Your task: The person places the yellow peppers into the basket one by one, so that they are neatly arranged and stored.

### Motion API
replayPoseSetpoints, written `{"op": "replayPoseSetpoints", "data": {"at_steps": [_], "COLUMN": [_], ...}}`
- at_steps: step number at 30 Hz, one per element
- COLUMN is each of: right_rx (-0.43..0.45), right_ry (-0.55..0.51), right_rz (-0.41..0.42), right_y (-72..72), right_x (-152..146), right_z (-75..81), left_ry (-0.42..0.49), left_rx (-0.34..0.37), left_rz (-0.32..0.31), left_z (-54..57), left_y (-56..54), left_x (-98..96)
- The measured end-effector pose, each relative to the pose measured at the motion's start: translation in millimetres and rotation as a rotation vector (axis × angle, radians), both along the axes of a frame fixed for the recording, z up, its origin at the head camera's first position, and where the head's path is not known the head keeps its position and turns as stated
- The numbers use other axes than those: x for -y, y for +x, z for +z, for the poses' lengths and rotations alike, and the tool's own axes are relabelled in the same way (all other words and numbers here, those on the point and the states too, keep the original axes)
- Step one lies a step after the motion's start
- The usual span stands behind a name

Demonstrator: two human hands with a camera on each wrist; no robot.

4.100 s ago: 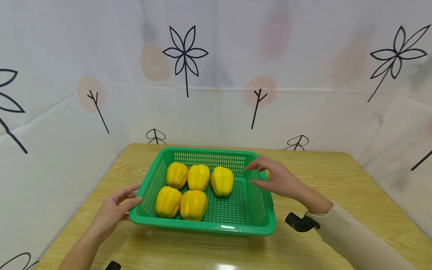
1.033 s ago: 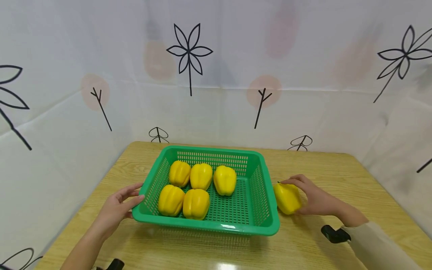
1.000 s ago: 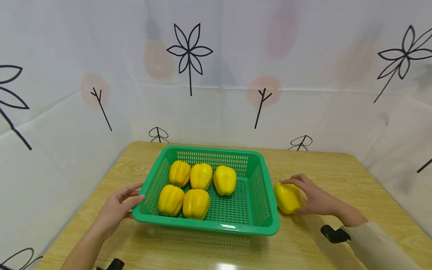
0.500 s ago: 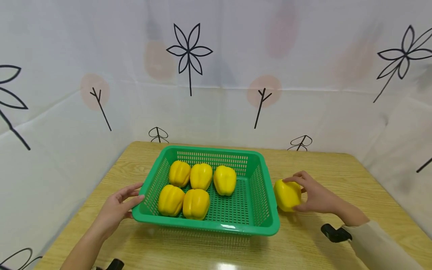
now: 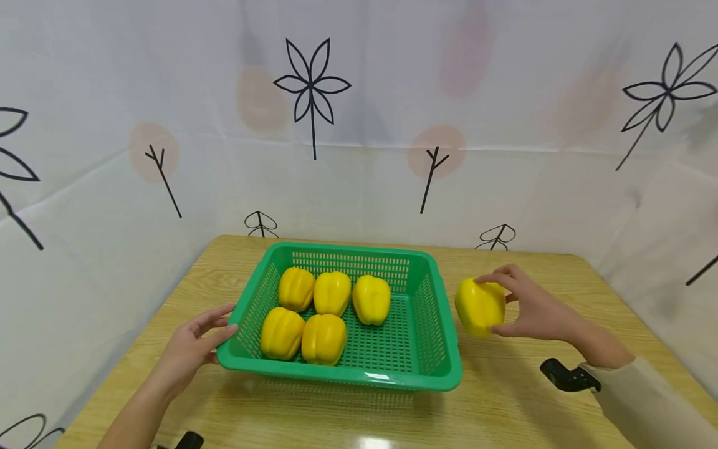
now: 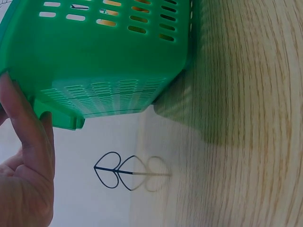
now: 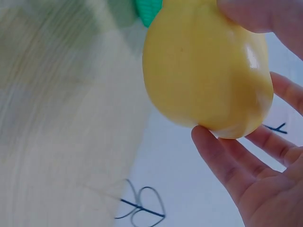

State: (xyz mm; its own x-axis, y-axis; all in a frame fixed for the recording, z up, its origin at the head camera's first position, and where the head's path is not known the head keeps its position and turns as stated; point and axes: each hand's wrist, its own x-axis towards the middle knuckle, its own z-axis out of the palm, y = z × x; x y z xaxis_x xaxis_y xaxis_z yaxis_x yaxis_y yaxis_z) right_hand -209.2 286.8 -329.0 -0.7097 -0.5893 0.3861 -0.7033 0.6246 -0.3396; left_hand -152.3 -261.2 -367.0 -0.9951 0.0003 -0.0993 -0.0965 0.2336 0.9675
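My right hand (image 5: 538,308) grips a yellow bell pepper (image 5: 478,307) between thumb and fingers, raised a little above the table just right of the green basket. Close up in the right wrist view, the same bell pepper (image 7: 206,71) fills the upper part, with fingertips pressed on its surface. At its left end the green plastic basket (image 5: 359,373) is held by my left hand (image 5: 187,349), thumb on the rim and fingers along the outside. Several yellow bell peppers (image 5: 324,340) lie inside the basket, leaving bare floor toward its right end.
A wood-grain table (image 5: 521,399) carries the basket. White cloth (image 5: 359,187) printed with plant drawings hangs behind and at both sides. A black wrist camera (image 5: 566,374) is strapped at my right sleeve.
Four seconds ago my right hand hovered empty over the basket's right rim. It then reached the bell pepper beside the basket and has now lifted it. My left hand has stayed at the rim.
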Motion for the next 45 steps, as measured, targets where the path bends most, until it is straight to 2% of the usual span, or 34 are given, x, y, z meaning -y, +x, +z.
{"op": "replayPoseSetpoints", "data": {"at_steps": [9, 19, 25, 32, 45], "right_rx": [-0.053, -0.024, 0.009, 0.095, 0.215], "right_ry": [0.01, 0.009, 0.003, 0.008, -0.006], "right_rz": [0.042, 0.062, 0.098, 0.119, 0.175], "right_y": [3.9, 5.7, 1.3, -3.7, -12.0], "right_x": [13.1, 38.3, 53.4, 73.7, 116.3], "right_z": [26.2, 43.5, 48.9, 52.5, 47.3], "left_ry": [-0.004, -0.01, -0.007, -0.003, 0.007], "left_rx": [0.005, 0.002, 0.006, 0.013, 0.001], "left_rz": [0.0, 0.004, 0.003, -0.005, -0.008], "left_z": [0.1, 1.5, 1.2, -0.6, -2.3], "left_y": [0.0, 0.4, -0.1, -0.7, -0.7], "left_x": [0.0, -0.4, -0.1, 1.0, 1.2]}}
